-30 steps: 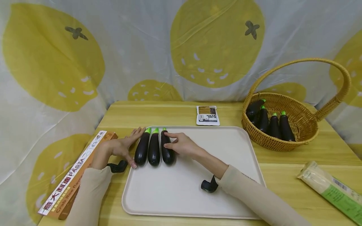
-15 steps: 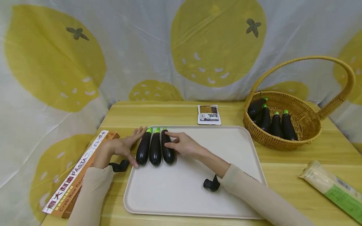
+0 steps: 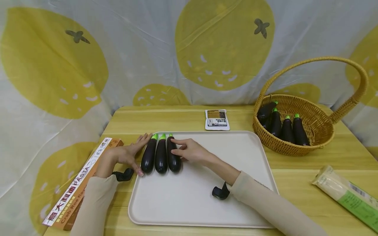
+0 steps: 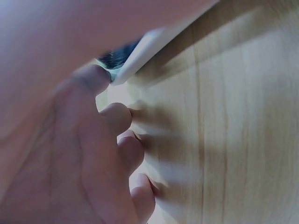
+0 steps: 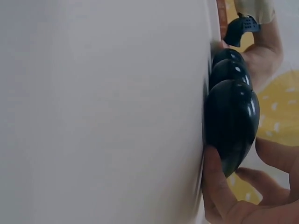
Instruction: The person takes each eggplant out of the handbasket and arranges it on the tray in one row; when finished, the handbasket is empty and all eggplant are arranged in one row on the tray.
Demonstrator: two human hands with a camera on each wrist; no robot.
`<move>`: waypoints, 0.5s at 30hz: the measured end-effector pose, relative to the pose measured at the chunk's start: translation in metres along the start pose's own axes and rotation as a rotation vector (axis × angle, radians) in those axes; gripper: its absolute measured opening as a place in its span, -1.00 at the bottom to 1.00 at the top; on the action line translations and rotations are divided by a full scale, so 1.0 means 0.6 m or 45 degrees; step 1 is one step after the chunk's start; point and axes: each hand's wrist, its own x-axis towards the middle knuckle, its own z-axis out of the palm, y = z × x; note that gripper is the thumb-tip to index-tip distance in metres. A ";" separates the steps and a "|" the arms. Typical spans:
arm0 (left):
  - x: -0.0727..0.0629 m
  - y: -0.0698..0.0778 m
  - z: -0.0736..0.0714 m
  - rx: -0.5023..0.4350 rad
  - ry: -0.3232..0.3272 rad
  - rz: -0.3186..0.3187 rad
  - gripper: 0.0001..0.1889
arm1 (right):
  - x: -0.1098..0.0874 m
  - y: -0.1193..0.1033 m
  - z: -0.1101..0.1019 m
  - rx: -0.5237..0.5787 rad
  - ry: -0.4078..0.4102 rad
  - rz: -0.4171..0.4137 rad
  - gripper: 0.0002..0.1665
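Three dark eggplants with green stem ends lie side by side at the left of a white tray (image 3: 200, 203). My right hand (image 3: 193, 152) pinches the rightmost eggplant (image 3: 173, 160); fingers on either side of its narrow end show in the right wrist view. Against it lies the middle eggplant (image 3: 160, 159). Beside the left eggplant (image 3: 148, 157), my left hand (image 3: 128, 155) spreads with straight fingers, its thumb tip by the blunt end and its other fingers near the stem. The left wrist view has those fingertips beside the tray's edge, over the wood.
A wicker basket (image 3: 322, 131) with several more eggplants stands at the back right. Behind the tray lies a small packet (image 3: 217, 120). A pasta box (image 3: 79, 183) runs along the left, and a green and clear package (image 3: 345, 196) lies at the right.
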 end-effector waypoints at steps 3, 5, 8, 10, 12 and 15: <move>0.000 -0.001 0.000 -0.011 -0.005 -0.013 0.62 | 0.000 0.001 -0.002 0.039 -0.021 0.011 -0.34; 0.000 -0.001 0.000 -0.018 -0.004 -0.009 0.61 | 0.000 0.002 -0.003 0.043 -0.032 0.004 -0.34; -0.001 -0.003 0.000 -0.031 -0.007 0.001 0.61 | -0.002 0.002 -0.005 0.039 -0.054 -0.011 -0.33; -0.002 -0.004 0.001 -0.040 -0.014 0.003 0.61 | -0.004 0.002 -0.010 0.022 -0.084 -0.016 -0.31; -0.002 -0.005 0.001 -0.034 -0.012 0.005 0.61 | -0.007 0.002 -0.019 0.001 -0.127 -0.023 -0.28; 0.000 -0.005 0.002 -0.021 -0.005 0.010 0.61 | -0.014 0.002 -0.042 -0.057 -0.190 -0.034 -0.23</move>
